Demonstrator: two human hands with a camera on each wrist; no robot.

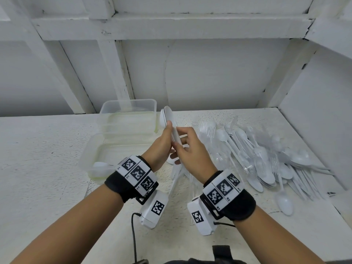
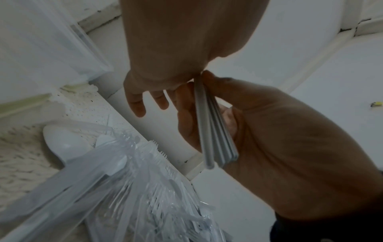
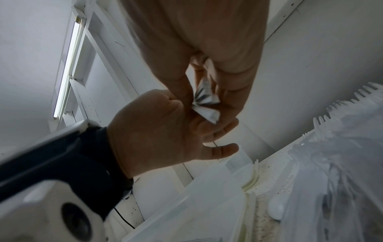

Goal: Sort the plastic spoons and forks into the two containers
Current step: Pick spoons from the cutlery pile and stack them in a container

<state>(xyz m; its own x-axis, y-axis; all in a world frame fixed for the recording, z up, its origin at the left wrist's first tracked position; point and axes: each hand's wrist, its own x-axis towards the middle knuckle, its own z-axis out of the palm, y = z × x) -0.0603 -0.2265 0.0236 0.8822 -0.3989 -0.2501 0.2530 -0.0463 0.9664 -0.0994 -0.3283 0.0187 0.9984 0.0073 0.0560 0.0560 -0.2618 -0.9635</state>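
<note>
A stack of white plastic spoons point(image 1: 168, 115) stands upright between my two hands, bowls up, above the table next to the containers. My left hand point(image 1: 161, 147) pinches the stack with its thumb laid along it. My right hand point(image 1: 190, 149) curls its fingers round the handles from the right. In the left wrist view the stacked handles point(image 2: 215, 131) sit in the right hand point(image 2: 290, 131). In the right wrist view the handle ends point(image 3: 204, 103) show between both hands. Two clear containers lie at the left, a far one point(image 1: 129, 103) and a near one point(image 1: 87, 161) holding a spoon point(image 1: 101, 164).
A big mixed pile of white spoons and clear forks point(image 1: 257, 155) covers the table's right side. One spoon point(image 1: 284, 202) lies apart near the front. A few utensils point(image 1: 177, 178) lie under my hands. White walls close the back and right.
</note>
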